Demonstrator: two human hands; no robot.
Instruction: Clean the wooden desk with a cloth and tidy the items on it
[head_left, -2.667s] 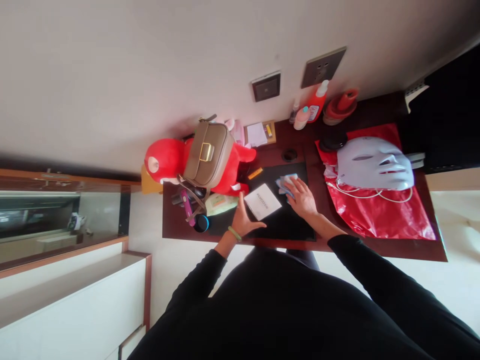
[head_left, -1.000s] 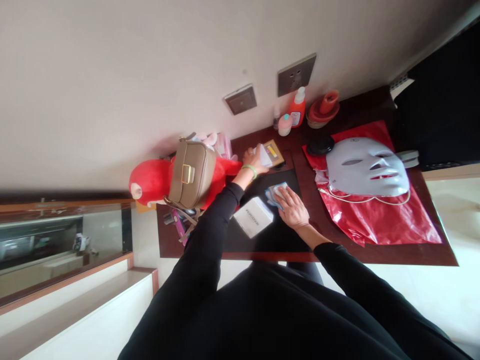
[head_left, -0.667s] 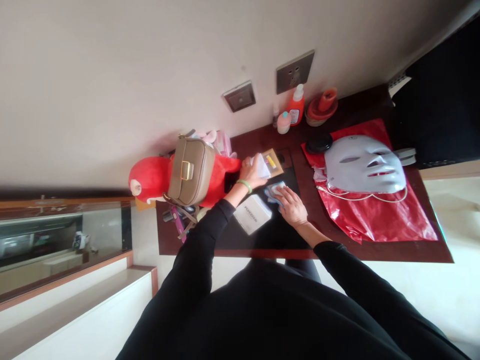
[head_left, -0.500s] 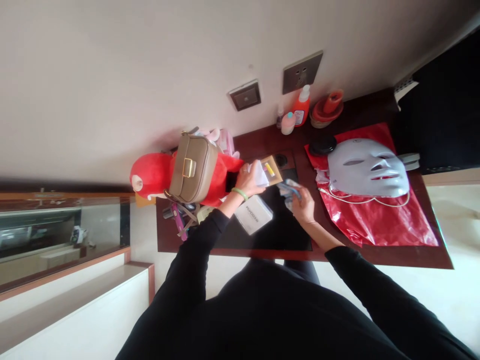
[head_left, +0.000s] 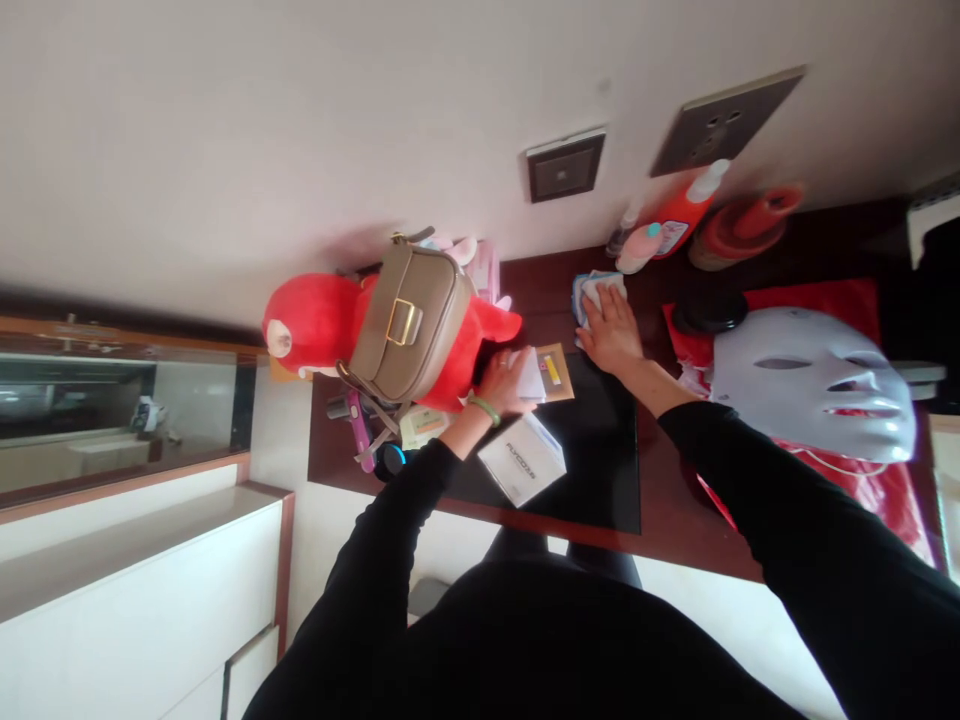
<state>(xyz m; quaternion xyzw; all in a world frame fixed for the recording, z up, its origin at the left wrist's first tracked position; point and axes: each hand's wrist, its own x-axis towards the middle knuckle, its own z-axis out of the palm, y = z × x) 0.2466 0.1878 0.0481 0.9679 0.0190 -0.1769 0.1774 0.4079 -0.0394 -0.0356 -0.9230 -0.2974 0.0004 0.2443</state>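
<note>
My right hand (head_left: 611,328) presses a folded white cloth with blue edging (head_left: 589,295) onto the dark red tabletop near the wall, its fingers over the cloth. My left hand (head_left: 504,380) is closed on a white paper item (head_left: 531,380). Against that item lies a small brown cardboard box (head_left: 564,388) with a yellow piece showing inside; whether the fingers grip it too I cannot tell. Just below my left hand, a white FLYCO box (head_left: 523,460) rests on the black mat (head_left: 600,450).
A red plush toy (head_left: 319,325) with a taupe handbag (head_left: 409,325) on it occupies the left end. Bottles (head_left: 679,222) and a red pot-like object (head_left: 750,230) stand by the wall. At right, a white face mask (head_left: 814,380) lies on a red bag (head_left: 817,295).
My right hand has gone from above the mat toward the wall and set the cloth down on the tabletop. My left hand keeps hold of the white paper item. The view has shifted.
</note>
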